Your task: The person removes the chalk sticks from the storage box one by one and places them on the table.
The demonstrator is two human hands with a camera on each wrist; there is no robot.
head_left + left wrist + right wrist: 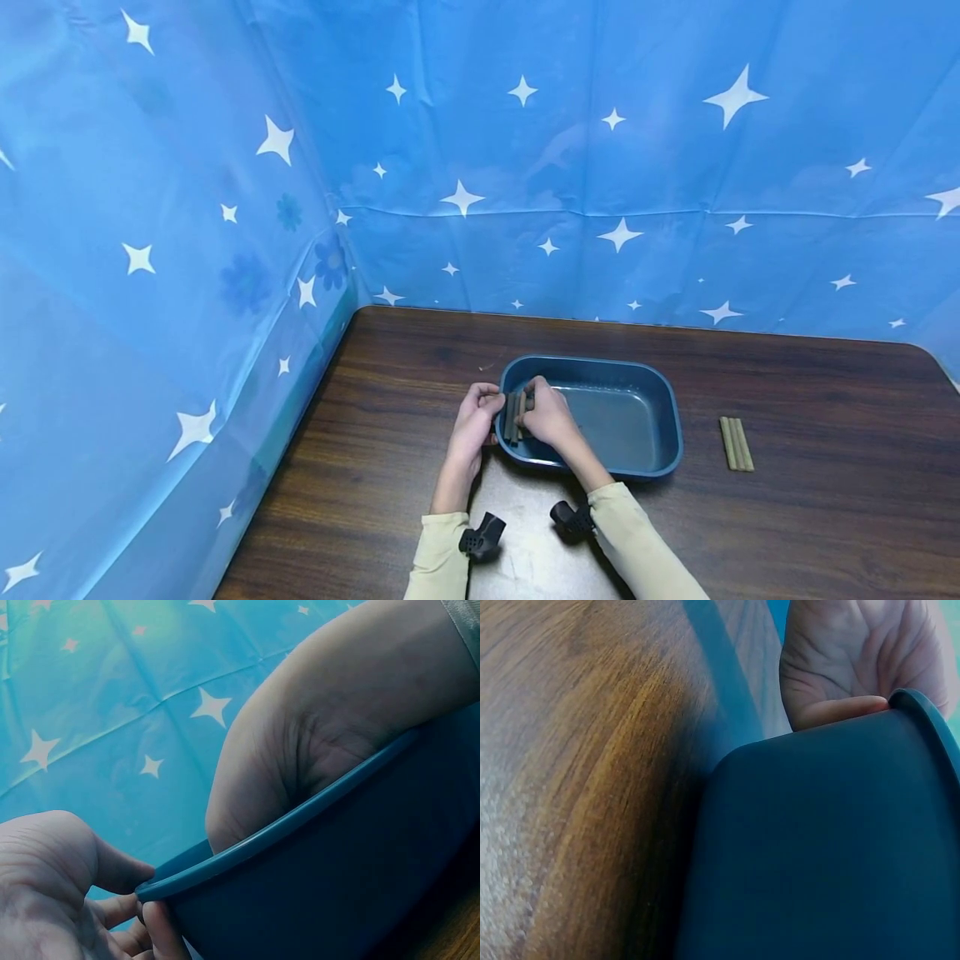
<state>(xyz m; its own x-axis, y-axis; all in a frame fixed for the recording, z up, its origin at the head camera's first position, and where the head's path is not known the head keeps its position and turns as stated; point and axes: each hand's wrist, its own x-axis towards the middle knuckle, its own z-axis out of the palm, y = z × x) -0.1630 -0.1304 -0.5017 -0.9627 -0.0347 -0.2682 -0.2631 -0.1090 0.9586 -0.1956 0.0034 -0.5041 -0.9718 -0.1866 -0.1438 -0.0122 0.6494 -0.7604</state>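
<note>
A dark blue rectangular basin (622, 462) with rounded corners stands on the table. My left hand (472, 425) holds its left rim, thumb above and fingers below, as the left wrist view shows at the basin's edge (225, 861). Inside the left end, dark sticks (510, 417) lie side by side. My right hand (551, 417) reaches into the basin with fingers bent at a brown stick (522, 406) beside them. The basin wall hides the right fingertips in the left wrist view. The right wrist view shows the basin's outer wall (825, 840) and the left hand.
Several greenish-tan sticks (737, 444) lie together on the brown wooden table (840, 467), to the right of the basin. A blue star-patterned cloth (570, 167) hangs behind the table and along its left side.
</note>
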